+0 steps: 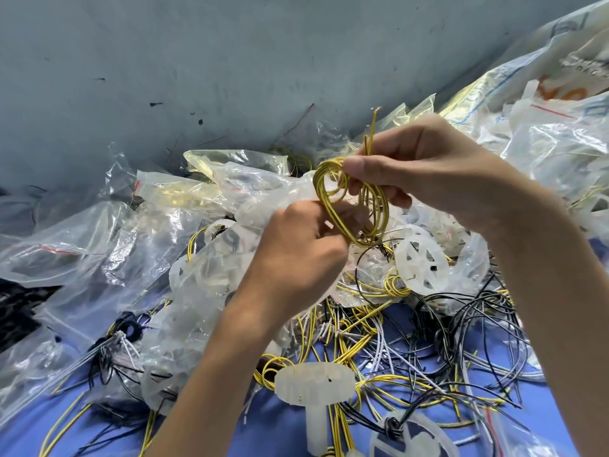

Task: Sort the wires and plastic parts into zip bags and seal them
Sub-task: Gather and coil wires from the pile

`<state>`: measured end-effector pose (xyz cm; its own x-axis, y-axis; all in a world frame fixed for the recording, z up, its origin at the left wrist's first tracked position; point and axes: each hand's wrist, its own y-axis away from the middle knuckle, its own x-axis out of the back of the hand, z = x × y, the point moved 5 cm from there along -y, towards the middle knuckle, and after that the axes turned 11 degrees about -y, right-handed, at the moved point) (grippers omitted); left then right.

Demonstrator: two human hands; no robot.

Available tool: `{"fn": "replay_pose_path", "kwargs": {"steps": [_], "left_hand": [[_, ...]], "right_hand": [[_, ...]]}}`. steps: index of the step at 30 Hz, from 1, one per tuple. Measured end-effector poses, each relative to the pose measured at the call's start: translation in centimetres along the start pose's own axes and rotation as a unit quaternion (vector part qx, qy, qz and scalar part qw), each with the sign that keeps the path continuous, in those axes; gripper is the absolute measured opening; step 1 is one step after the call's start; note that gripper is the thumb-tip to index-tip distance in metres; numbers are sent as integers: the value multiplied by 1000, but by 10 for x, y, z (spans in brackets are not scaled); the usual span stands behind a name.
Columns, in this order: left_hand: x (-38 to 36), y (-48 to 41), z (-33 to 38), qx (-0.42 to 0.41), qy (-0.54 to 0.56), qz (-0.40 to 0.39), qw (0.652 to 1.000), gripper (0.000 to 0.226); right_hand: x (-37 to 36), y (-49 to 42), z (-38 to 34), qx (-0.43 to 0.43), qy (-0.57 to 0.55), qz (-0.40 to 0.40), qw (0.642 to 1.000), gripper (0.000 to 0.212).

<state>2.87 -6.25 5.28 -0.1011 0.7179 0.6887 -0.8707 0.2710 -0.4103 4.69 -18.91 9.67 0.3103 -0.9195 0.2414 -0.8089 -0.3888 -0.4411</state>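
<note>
Sack (514, 70) print blurred, unreadable

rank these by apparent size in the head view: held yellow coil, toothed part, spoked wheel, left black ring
1. toothed part and yellow coil, alike; the part sits nearer the camera, so unsure
2. spoked wheel
3. left black ring

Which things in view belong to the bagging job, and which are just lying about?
Job: coiled yellow wire, gripped by left hand and right hand; clear plastic zip bags; white spoked plastic wheel; white toothed plastic cap on a stem; loose black wires.
Lying about: grey scuffed wall; blue work surface; printed white sack, upper right.
</note>
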Motion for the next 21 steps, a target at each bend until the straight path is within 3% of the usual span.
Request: {"fn": "replay_pose_path", "kwargs": {"steps": [4, 8, 12, 21], "left_hand": [[11, 0, -5, -7, -197, 103, 975, 17], [14, 4, -9, 24, -289, 95, 952, 22], [20, 3, -18, 67, -301, 56, 950, 36], [58, 4, -18, 63, -203, 93, 973, 49]], "right_hand": [[11, -2, 0, 19, 17, 65, 998, 21], [17, -2, 2, 22, 36, 107, 993, 24], [18, -3, 1, 40, 7, 130, 991, 22], [13, -5, -3, 84, -110, 174, 975, 17]]}}
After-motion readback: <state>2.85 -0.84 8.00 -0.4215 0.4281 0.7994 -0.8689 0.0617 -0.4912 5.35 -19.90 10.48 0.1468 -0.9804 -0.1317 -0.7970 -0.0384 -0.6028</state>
